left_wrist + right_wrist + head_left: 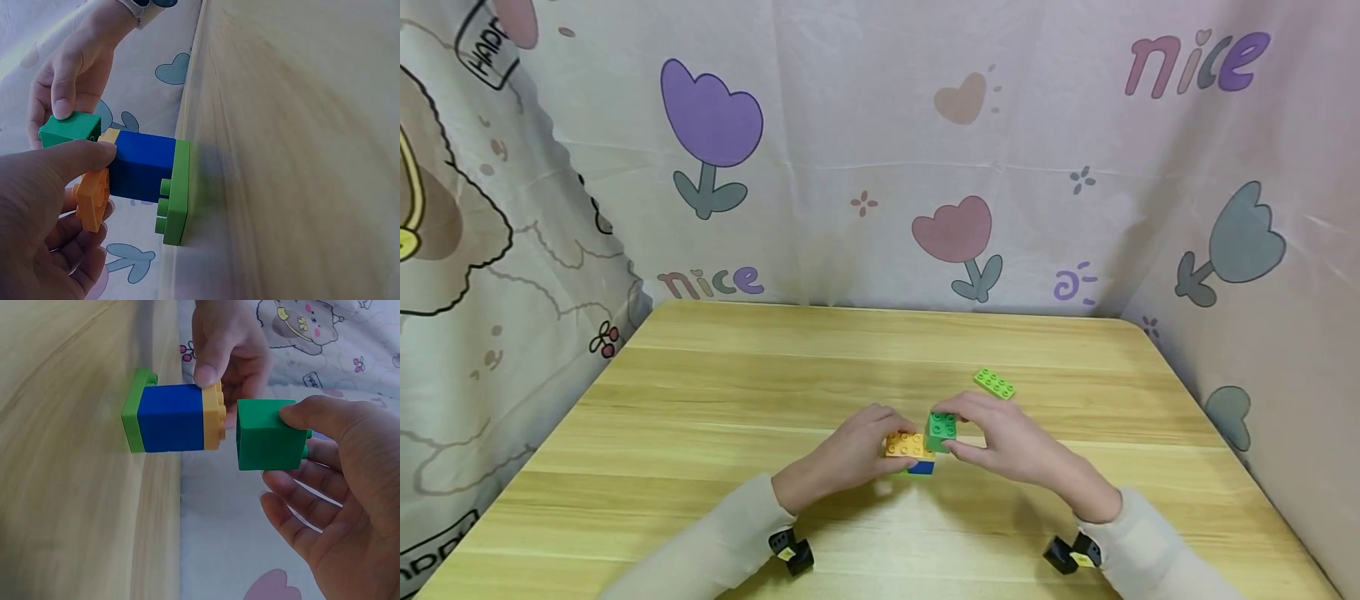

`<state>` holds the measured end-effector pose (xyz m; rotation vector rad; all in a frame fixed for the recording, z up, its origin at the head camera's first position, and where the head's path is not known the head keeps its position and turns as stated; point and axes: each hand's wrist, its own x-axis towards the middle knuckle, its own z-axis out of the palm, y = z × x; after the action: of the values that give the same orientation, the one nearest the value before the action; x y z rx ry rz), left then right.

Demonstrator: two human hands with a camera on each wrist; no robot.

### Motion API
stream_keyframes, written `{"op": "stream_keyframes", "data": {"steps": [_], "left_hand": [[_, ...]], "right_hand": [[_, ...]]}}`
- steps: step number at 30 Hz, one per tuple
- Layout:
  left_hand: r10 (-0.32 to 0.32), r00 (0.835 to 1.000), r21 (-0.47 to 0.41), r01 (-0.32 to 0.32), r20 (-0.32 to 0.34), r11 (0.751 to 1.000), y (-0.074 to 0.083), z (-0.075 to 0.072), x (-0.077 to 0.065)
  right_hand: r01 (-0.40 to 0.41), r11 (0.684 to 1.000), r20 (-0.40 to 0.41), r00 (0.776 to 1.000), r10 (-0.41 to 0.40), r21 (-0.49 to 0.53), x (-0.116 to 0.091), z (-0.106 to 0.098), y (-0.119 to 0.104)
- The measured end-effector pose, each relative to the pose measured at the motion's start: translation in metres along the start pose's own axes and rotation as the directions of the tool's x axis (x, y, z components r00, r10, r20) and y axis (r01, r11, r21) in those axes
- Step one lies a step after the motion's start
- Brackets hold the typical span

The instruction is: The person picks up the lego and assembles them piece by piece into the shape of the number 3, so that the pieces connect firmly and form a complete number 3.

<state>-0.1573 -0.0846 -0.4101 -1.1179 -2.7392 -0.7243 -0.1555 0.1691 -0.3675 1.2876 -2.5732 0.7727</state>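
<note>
A small stack stands on the table: a light green plate brick point(132, 415) at the bottom, a blue brick point(170, 419) on it, and a flat yellow-orange brick point(905, 445) on top. The yellow-orange brick overhangs the blue one to the left. My left hand point(850, 454) pinches this top brick, thumb along its near side. Between thumb and fingers my right hand point(1003, 437) grips a green brick point(269, 434), studs up, just above the right end of the stack. In the right wrist view a narrow gap separates the green brick from the yellow-orange studs.
Behind my right hand, a loose light green plate brick point(995, 383) lies on the wooden table point(760, 367). A patterned cloth point(850, 108) hangs along the back and both sides of the table.
</note>
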Motion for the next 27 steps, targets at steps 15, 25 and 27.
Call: {"op": "stream_keyframes", "data": {"steps": [15,25,27], "left_hand": [[0.001,1.000,-0.007,-0.001,-0.002,1.000,0.000,-0.001,0.001],[0.002,1.000,-0.009,-0.002,-0.006,1.000,0.000,0.000,0.002],[0.004,1.000,-0.009,-0.004,-0.009,1.000,-0.001,0.000,0.002]], "right_hand": [[0.028,1.000,0.026,0.999,-0.028,0.014,0.008,0.010,-0.001],[0.019,1.000,0.038,0.999,-0.020,0.021,0.010,0.012,0.001],[0.019,0.999,0.042,0.999,-0.020,0.026,0.010,0.012,0.001]]}}
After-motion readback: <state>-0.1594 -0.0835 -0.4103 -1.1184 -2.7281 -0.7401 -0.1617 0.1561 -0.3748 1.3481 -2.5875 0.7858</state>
